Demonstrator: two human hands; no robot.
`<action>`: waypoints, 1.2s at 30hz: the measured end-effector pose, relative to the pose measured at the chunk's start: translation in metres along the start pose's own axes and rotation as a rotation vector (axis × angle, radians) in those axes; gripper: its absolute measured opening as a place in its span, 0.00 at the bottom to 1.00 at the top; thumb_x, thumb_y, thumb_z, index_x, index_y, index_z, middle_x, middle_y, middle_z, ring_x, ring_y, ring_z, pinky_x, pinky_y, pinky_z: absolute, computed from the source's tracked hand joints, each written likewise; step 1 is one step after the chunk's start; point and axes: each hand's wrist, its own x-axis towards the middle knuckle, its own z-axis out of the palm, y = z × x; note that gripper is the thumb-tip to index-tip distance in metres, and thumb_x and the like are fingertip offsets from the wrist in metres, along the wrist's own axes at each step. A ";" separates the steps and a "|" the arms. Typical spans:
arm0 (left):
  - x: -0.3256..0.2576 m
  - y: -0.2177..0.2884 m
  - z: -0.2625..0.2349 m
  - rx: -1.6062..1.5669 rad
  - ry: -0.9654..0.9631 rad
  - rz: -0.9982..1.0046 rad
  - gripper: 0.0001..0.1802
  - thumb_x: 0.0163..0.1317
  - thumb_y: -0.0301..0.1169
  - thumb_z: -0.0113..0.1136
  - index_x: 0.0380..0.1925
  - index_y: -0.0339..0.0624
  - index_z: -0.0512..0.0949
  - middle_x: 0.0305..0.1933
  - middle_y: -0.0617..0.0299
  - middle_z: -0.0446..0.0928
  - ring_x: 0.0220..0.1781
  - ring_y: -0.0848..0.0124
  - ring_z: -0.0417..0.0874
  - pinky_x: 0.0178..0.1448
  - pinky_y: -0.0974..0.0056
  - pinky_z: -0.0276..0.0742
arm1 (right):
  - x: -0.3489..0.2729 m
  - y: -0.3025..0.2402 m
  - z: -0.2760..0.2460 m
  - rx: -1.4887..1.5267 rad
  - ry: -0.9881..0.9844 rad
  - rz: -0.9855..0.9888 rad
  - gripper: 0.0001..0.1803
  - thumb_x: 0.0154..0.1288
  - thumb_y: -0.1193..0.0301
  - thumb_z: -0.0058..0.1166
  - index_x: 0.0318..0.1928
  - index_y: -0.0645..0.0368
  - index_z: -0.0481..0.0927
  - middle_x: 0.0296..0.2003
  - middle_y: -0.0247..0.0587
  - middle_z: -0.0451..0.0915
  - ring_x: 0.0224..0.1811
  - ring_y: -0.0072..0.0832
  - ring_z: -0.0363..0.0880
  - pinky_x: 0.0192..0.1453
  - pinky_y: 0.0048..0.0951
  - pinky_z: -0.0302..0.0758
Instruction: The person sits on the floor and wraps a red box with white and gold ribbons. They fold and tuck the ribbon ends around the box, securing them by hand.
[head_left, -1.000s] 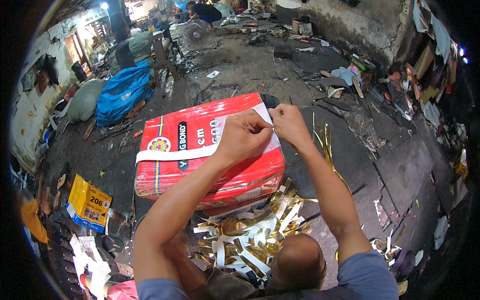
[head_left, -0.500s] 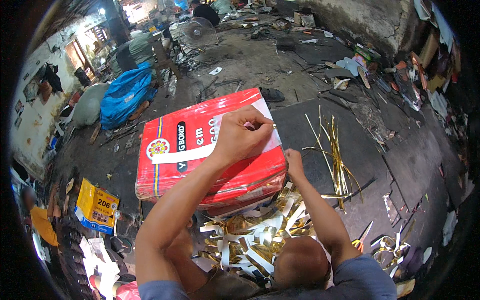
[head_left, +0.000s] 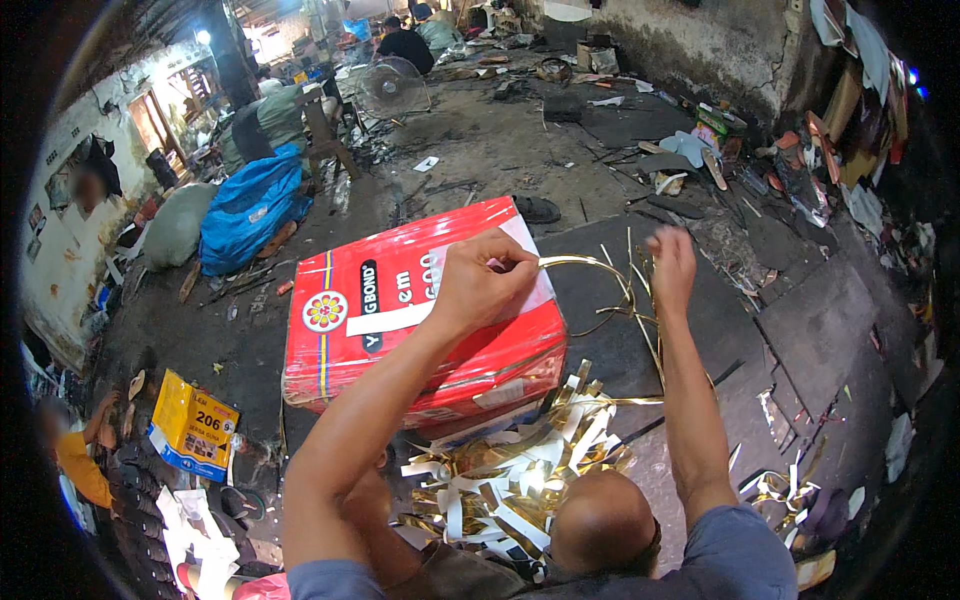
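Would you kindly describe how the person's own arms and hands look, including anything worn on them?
Short, dull blue-grey fabric sleeves cover the left upper arm and right upper arm, leaving both forearms bare. The five-fingered left hand and slightly blurred right hand are ungloved. No watch or bracelet shows on either wrist.

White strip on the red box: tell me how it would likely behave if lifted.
The white strip is probably floppy, as similar strips bend in the scrap pile. It looks thin and narrow, so likely light. Its free end lies on the glossy red box, so it may slide easily.
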 end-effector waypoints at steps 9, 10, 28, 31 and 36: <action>-0.001 -0.001 0.002 -0.071 -0.018 -0.067 0.01 0.59 0.23 0.69 0.30 0.36 0.86 0.31 0.61 0.82 0.31 0.77 0.81 0.33 0.69 0.74 | -0.030 -0.101 0.102 -0.239 -0.588 -0.083 0.25 0.76 0.56 0.52 0.29 0.67 0.81 0.20 0.41 0.78 0.26 0.25 0.77 0.33 0.39 0.72; -0.002 -0.002 0.001 -0.080 -0.020 -0.099 0.01 0.59 0.22 0.69 0.30 0.36 0.86 0.31 0.60 0.82 0.32 0.77 0.81 0.33 0.69 0.74 | -0.036 -0.095 0.101 -0.177 -0.609 -0.001 0.25 0.76 0.56 0.52 0.29 0.67 0.81 0.20 0.39 0.78 0.26 0.23 0.74 0.32 0.38 0.71; 0.001 -0.003 0.001 0.029 -0.050 -0.019 0.04 0.58 0.26 0.71 0.32 0.37 0.89 0.30 0.62 0.83 0.32 0.77 0.82 0.38 0.69 0.77 | -0.095 0.002 0.106 0.115 -0.516 0.365 0.25 0.75 0.57 0.51 0.32 0.70 0.82 0.23 0.53 0.81 0.26 0.29 0.77 0.35 0.42 0.73; 0.000 -0.003 0.000 0.062 -0.057 -0.022 0.04 0.58 0.26 0.71 0.32 0.38 0.89 0.30 0.62 0.84 0.32 0.76 0.83 0.38 0.68 0.78 | -0.102 0.010 0.102 -0.002 -0.539 0.328 0.25 0.75 0.57 0.52 0.32 0.71 0.82 0.24 0.53 0.82 0.26 0.28 0.77 0.35 0.40 0.73; 0.001 -0.003 -0.001 0.024 -0.060 -0.054 0.04 0.58 0.26 0.71 0.32 0.38 0.89 0.32 0.62 0.85 0.32 0.76 0.83 0.38 0.68 0.78 | -0.119 0.035 0.097 0.048 -0.516 0.358 0.25 0.74 0.58 0.52 0.30 0.71 0.82 0.22 0.53 0.81 0.25 0.30 0.78 0.33 0.41 0.72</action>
